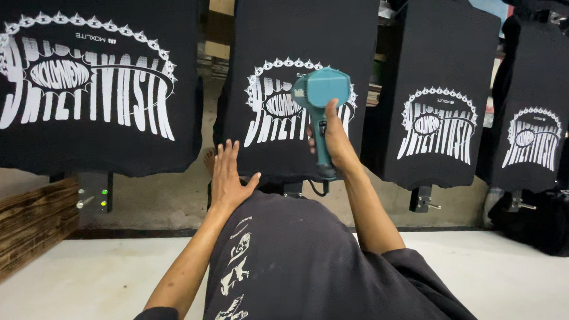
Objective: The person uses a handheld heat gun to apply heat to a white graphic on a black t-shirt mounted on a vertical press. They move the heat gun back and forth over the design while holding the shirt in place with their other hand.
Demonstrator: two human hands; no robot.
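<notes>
Over the middle black shirt (292, 44), right hand (336, 138) grips a teal heat gun (320, 94); left hand (226, 175) rests flat, fingers spread.

A black shirt with a white print (86, 85) hangs stretched on its board. Well to its right hang three more printed black shirts (438, 86) in a row. Below its lower left sits a stack of wooden planks (19, 226), and under it spreads the pale floor (79, 290). Cardboard boxes (218, 25) stand just behind its right edge.

A screen-printing workshop: row of black printed shirts (307, 82) on platens (420, 199).
</notes>
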